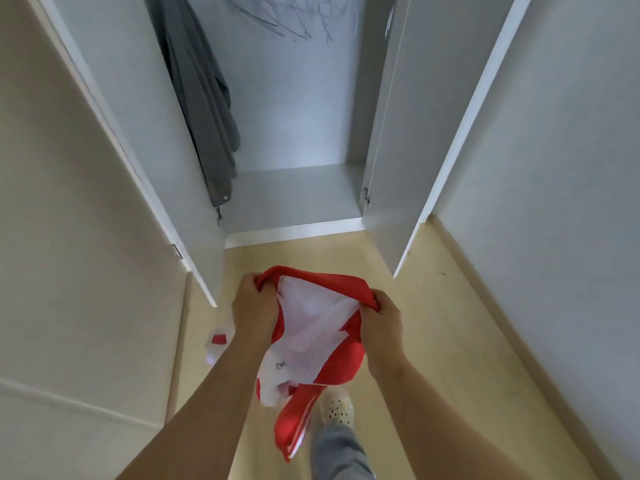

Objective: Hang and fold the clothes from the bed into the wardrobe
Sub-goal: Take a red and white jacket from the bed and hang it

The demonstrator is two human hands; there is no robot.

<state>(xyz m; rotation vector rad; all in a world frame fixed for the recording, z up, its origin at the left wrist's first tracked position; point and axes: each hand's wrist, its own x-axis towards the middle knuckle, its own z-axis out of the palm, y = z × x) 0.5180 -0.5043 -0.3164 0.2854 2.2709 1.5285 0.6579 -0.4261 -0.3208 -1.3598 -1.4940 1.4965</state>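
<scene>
We see left hand (250, 306) and right hand (382, 327), arms outstretched, fingers curled, gripping red-and-white fabric garment (311, 327) stretched between them; open white wardrobe (294, 133) beyond hands.

Red garment (341, 358), white lining, white side stripes: held in the air in front of the wardrobe (298, 119). Its opening is stretched between left hand (250, 304) and right hand (383, 322), the rest hanging crumpled. Wardrobe: white, both doors open. Grey garment (199, 105) hangs inside at left, wire hangers (294, 20) at top.
</scene>
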